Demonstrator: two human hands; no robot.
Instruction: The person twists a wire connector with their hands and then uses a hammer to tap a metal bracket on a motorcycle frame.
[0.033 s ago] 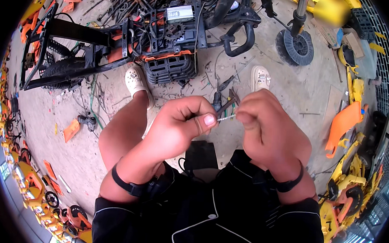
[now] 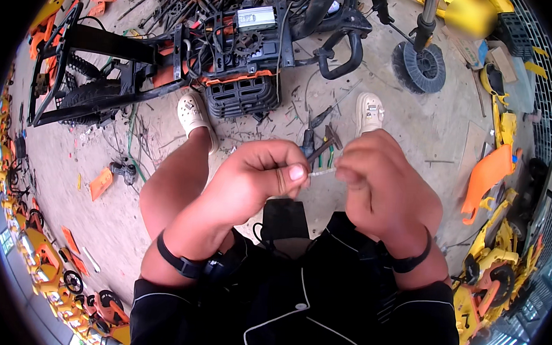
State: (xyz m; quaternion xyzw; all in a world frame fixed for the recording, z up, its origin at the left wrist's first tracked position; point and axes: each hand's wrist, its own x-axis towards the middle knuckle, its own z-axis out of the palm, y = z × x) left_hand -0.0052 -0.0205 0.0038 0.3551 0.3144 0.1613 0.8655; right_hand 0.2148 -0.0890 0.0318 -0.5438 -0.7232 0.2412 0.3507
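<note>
Fingers (image 2: pixel 296 172) of the left hand (image 2: pixel 250 178) are curled in, thumb and index pinched together on one end of a thin, pale, cord-like strand (image 2: pixel 322 172). At the strand's other end the right hand (image 2: pixel 389 186) has its fingers folded close and its tips brought together on it; the exact contact there is partly hidden. The strand spans the narrow gap between the two hands, at the centre of the frame, above the grey concrete floor (image 2: pixel 443 129).

Just beyond that gap, toward the top, lie a hammer with a dark metal head (image 2: pixel 334 137), green-handled pliers (image 2: pixel 330 157) and a dark power tool (image 2: pixel 308 141), partly covered by the left fingers. White clog shoes (image 2: pixel 192 112) flank this patch.

Across the upper left, a black metal vehicle chassis (image 2: pixel 116 46) bounds the floor; its ribbed black lower casing (image 2: pixel 242 98) sits near one shoe. Right of centre, a stretch of concrete runs from the other shoe to a curved orange plastic panel (image 2: pixel 487 179) near the right edge. A round grey-and-black disc (image 2: pixel 419 67) stands at the upper right. Black clothing (image 2: pixel 337 303) fills the lower centre, close below both wrists.
</note>
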